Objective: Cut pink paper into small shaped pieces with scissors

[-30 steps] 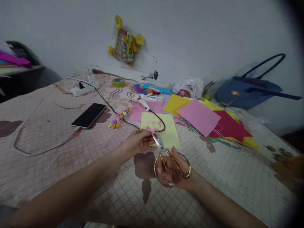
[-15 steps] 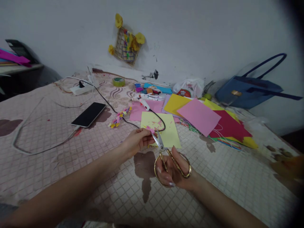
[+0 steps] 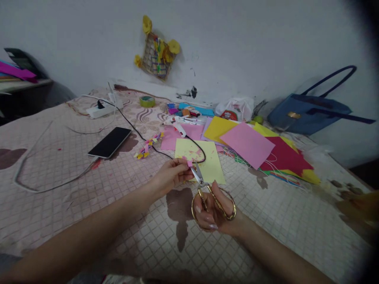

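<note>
Between its thumb and fingers, my left hand pinches a small pink paper piece. My right hand has its fingers through the gold handles of the scissors. The silver blades are parted and point up and left, with their tips beside the pink piece. Whether a blade touches the paper is too small to tell. Beneath and beyond the hands lies a pale yellow sheet with pink scraps on it. A strip of colourful folded paper rests to the left of the sheet.
A black phone on a white cable lies at left, near a power strip. A glue gun with a black cord sits behind the sheet. Pink paper, red and yellow sheets and a blue bag are at right.
The pink piece has turned in my left fingers and now shows as a small square. Both hands have barely moved, and the view has shifted slightly.
</note>
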The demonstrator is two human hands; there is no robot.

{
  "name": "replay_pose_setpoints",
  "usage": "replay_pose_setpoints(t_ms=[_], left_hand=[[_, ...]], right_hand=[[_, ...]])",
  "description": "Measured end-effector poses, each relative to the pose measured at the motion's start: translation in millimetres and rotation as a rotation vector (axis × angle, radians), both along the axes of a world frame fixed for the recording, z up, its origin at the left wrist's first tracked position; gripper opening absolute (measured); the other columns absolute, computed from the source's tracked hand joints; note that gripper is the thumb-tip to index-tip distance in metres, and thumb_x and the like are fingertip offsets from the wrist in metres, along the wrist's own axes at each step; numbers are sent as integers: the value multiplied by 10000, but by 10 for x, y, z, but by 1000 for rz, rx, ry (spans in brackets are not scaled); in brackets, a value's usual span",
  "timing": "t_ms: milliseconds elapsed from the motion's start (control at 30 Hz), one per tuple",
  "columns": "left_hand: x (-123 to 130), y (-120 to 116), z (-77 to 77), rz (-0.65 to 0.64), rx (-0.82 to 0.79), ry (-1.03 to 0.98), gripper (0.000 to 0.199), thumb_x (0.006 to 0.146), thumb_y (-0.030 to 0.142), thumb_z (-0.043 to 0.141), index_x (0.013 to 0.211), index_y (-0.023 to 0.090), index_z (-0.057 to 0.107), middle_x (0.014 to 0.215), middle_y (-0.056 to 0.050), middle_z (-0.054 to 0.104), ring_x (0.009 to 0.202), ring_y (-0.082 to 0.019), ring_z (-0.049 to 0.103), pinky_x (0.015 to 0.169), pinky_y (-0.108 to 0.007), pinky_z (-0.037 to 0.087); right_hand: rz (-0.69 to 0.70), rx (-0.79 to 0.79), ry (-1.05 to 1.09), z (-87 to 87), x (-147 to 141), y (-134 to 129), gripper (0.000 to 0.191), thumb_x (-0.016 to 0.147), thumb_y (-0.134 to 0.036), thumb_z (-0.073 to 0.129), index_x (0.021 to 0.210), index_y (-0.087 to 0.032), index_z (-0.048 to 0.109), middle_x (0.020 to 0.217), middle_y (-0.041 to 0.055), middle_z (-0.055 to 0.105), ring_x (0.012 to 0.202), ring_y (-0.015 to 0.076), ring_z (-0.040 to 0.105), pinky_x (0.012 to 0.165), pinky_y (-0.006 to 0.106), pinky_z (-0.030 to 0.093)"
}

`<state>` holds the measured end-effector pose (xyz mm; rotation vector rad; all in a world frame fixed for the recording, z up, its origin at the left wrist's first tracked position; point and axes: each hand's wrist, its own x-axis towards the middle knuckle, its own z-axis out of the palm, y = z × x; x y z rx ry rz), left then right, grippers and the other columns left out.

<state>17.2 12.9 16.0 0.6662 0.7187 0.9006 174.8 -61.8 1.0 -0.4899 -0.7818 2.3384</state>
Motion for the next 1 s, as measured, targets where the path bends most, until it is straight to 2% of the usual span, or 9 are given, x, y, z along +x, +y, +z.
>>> replay_pose_setpoints(t_ms=[100, 267, 433, 600, 867, 1000], left_hand=[[-4, 4, -1, -34, -1, -31, 74, 717, 66, 557, 777, 109, 546, 707, -59, 645, 615, -118, 625, 631, -232, 515], [-5, 11, 3, -78, -9, -60, 136, 762, 213, 536, 819, 99, 581, 857, -107, 647, 699, -142, 629, 684, -259, 513], [-9, -8, -31, -83, 9, -76, 71, 733, 163, 589, 786, 114, 587, 744, -40, 640, 661, -104, 618, 671, -218, 510], [-3, -21, -57, -85, -4, -79, 33, 736, 122, 581, 764, 105, 574, 715, -31, 629, 645, -91, 611, 651, -206, 508], [-5, -26, -85, -65, 64, -13, 110, 699, 177, 632, 751, 114, 559, 672, -18, 611, 598, -80, 593, 624, -201, 495], [7, -25, -104, -70, 73, 9, 117, 704, 188, 629, 745, 115, 548, 662, -21, 609, 588, -80, 589, 621, -204, 491]], right_hand=[[-14, 10, -21, -15, -5, 4, 661, 808, -635, 119, 732, -129, 537, 474, -37, 381, 365, 64, 346, 381, 195, 223], [-48, 34, -68, -2, -16, 4, 658, 798, -648, 151, 723, -123, 540, 460, -38, 381, 369, 66, 348, 399, 200, 223], [-122, 110, -149, -39, -36, -22, 673, 790, -658, 154, 736, -115, 548, 473, -27, 408, 374, 71, 367, 407, 208, 253], [-207, 188, -282, -95, -55, -50, 621, 816, -618, 187, 729, -121, 550, 453, -24, 426, 368, 73, 383, 383, 196, 264], [-269, 273, -479, -154, -47, -53, 572, 805, -619, 231, 690, -139, 522, 412, -42, 416, 317, 65, 361, 315, 175, 239], [-298, 320, -591, -99, -41, -72, 511, 811, -584, 300, 672, -141, 513, 411, -47, 421, 321, 56, 360, 319, 167, 223]])
